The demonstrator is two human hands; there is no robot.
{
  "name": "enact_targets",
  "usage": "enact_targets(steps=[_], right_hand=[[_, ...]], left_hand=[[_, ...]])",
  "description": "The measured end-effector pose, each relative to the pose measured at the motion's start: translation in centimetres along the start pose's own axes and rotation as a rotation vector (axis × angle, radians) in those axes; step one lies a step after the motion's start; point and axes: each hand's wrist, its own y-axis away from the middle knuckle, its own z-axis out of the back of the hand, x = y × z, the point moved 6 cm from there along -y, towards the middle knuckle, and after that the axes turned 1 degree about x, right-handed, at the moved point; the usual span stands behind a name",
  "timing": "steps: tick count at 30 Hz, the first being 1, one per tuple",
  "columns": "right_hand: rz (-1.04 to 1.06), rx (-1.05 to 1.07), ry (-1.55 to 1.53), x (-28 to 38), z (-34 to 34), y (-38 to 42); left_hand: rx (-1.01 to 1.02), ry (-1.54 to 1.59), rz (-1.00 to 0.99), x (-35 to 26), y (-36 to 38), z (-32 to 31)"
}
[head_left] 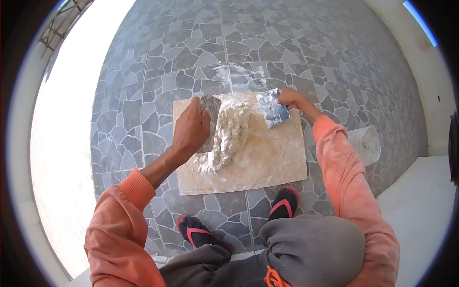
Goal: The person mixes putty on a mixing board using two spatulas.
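Note:
My left hand (192,125) is closed around a grey rectangular trowel (209,136), whose blade stands against the left side of a heap of whitish paste (232,129). The paste looks like wet plaster or putty and lies in a long ridge on a tan board (267,170). Over the board's upper right part, my right hand (292,98) grips a flat metal scraper (273,109) with white smears on its blade. A gap of board lies between the scraper and most of the heap.
Grey stone-patterned tiles (186,55) surround the board, with a white smear (246,79) beyond its far edge. A whitish translucent bucket (366,143) stands at the right, partly behind my right sleeve. My feet in flip-flops (284,203) are close to the board's near edge. A wall rises at the right.

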Motion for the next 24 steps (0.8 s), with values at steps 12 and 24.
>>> enact_targets(steps=[12,24], right_hand=[[0.694,0.002,0.659,10.9,-5.8,2.7],[0.733,-0.365,1.268,7.9,-11.6,13.3]], left_hand=[[-0.166,-0.003,-0.014,3.6,0.8,3.1],[-0.127,-0.031,-0.017,0.4,1.3,4.6]])
